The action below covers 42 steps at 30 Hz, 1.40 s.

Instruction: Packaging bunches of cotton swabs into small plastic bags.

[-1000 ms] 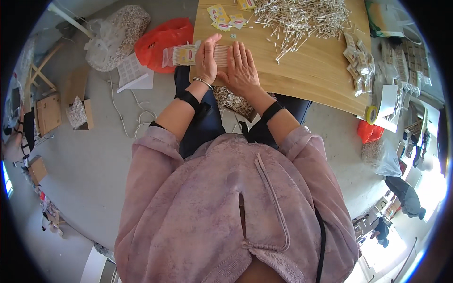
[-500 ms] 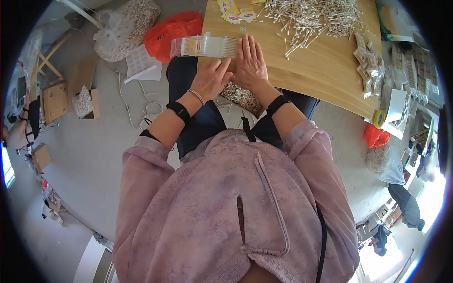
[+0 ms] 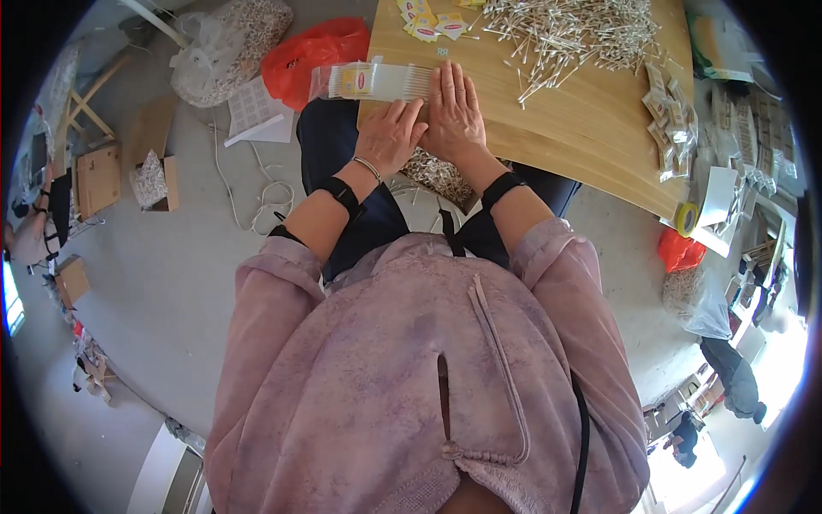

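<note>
A clear plastic packet (image 3: 390, 81) lies across the near left corner of the wooden table, its left end sticking out past the edge. Inside it are a yellow and white card (image 3: 356, 81) and a row of cotton swabs (image 3: 417, 83). My right hand (image 3: 455, 111) rests flat over the right end of the swabs, fingers stretched forward. Close beside it, my left hand (image 3: 390, 135) lies at the packet's lower edge, fingers extended and slightly bent, thumb toward the right hand. What lies under my palms is hidden.
A big heap of loose cotton swabs (image 3: 578, 38) covers the table's far side. Yellow cards (image 3: 428, 24) lie near it. Filled packets (image 3: 668, 120) are stacked at the right edge, with yellow tape (image 3: 686, 218) below. A red bag (image 3: 312, 60) sits at the left. More swabs (image 3: 437, 176) show between my legs.
My left hand has shifted slightly up and right along the packet, its forearm swinging inward. The right hand and the packet have hardly moved.
</note>
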{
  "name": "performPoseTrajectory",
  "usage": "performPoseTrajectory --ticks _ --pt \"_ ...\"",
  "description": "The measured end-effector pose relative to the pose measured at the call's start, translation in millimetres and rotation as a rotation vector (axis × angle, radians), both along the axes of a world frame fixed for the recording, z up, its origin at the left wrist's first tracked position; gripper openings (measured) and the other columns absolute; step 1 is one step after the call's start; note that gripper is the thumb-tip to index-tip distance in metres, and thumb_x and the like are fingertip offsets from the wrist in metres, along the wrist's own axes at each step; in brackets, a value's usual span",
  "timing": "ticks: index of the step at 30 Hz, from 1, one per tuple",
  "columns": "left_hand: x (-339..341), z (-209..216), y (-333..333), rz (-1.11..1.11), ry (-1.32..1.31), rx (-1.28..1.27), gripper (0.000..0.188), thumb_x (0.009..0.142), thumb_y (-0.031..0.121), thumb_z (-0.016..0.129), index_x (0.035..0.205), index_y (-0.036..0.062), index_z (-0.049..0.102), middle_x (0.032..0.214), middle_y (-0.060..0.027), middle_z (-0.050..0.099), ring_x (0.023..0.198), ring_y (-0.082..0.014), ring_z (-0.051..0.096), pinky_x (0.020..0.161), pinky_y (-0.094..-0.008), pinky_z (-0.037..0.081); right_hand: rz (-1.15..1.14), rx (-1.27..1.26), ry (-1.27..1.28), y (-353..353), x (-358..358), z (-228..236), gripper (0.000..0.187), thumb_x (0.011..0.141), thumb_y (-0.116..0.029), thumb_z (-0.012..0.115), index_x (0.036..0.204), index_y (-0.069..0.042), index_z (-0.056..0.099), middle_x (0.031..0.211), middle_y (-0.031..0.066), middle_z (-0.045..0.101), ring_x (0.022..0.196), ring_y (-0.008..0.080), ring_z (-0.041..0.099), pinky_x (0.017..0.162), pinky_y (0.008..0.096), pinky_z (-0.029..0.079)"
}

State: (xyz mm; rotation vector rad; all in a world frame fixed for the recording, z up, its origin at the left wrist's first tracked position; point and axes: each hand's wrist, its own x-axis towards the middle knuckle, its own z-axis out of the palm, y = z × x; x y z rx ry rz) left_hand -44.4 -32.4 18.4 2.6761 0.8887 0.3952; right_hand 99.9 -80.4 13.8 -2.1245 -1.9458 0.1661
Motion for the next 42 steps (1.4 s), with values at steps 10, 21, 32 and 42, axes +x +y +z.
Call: performPoseTrajectory --ticks 10,21,32,42 --pt "5.8 7.1 0.5 0.015 0.005 0.018 0.039 0.090 0.026 0.051 0.124 0.0071 0.047 0.099 -0.0111 0.055 0.090 -0.0282 0.056 0.080 -0.0376 0.046 -0.006 0.009 0.019 -0.4 0.3 -2.0 0.076 0.081 -0.032 0.047 0.141 0.006 0.020 0.148 0.0236 0.018 0.140 0.0351 0.013 0.114 0.0441 0.011" --pt "13.6 13.7 2.3 0.071 0.063 -0.043 0.042 0.089 0.027 0.052 0.126 0.0085 0.044 0.098 -0.0102 0.057 0.091 -0.0276 0.057 0.078 -0.0380 0.048 -0.002 -0.005 -0.014 -0.7 -0.1 -1.9 0.073 0.080 -0.030 0.045 0.139 0.007 0.023 0.148 0.0243 0.018 0.140 0.0356 0.013 0.114 0.0447 0.011" --pt "18.9 16.3 5.2 0.074 0.073 -0.159 0.048 0.091 0.027 0.050 0.134 0.0075 0.036 0.107 -0.0134 0.057 0.098 -0.0307 0.057 0.081 -0.0406 0.047 -0.016 0.019 0.006 -1.5 0.2 -5.8 0.074 0.081 -0.033 0.043 0.141 0.006 0.022 0.148 0.0233 0.019 0.140 0.0351 0.012 0.114 0.0439 0.010" --pt "20.2 12.6 11.0 0.067 0.022 -0.286 0.047 0.092 0.025 0.049 0.133 0.0051 0.035 0.118 -0.0169 0.053 0.105 -0.0354 0.054 0.088 -0.0420 0.046 -0.023 0.030 0.012 0.5 -1.0 -6.3 0.074 0.082 -0.035 0.043 0.140 0.006 0.022 0.149 0.0231 0.018 0.141 0.0346 0.011 0.114 0.0436 0.009"
